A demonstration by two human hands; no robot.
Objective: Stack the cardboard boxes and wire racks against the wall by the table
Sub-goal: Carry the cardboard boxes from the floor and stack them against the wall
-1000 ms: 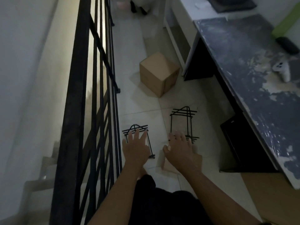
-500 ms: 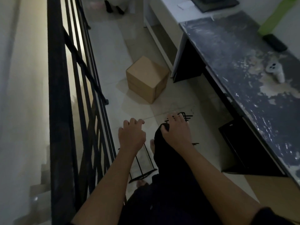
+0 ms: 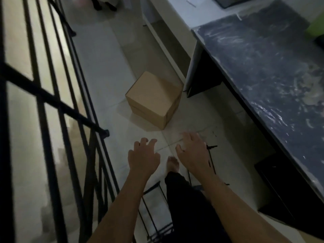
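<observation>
Evidently both hands, left (image 3: 142, 157) and right (image 3: 192, 151), are being stretched empty, fingers spread, toward the box (image 3: 154, 99) beside the bench (image 3: 273, 71), seemingly for lifting.

1. Both forearms are bare to the frame's lower edge, with no sleeves showing.
2. Left hand (image 3: 142, 157) and right hand (image 3: 192, 151) wear no gloves.
3. Black trousers (image 3: 185, 199) cover one leg.
4. A bare foot (image 3: 172, 163) shows below.

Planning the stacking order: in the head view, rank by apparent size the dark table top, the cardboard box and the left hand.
1. Dark table top, largest by far.
2. Cardboard box.
3. Left hand, smallest, though it is nearer the camera.
</observation>
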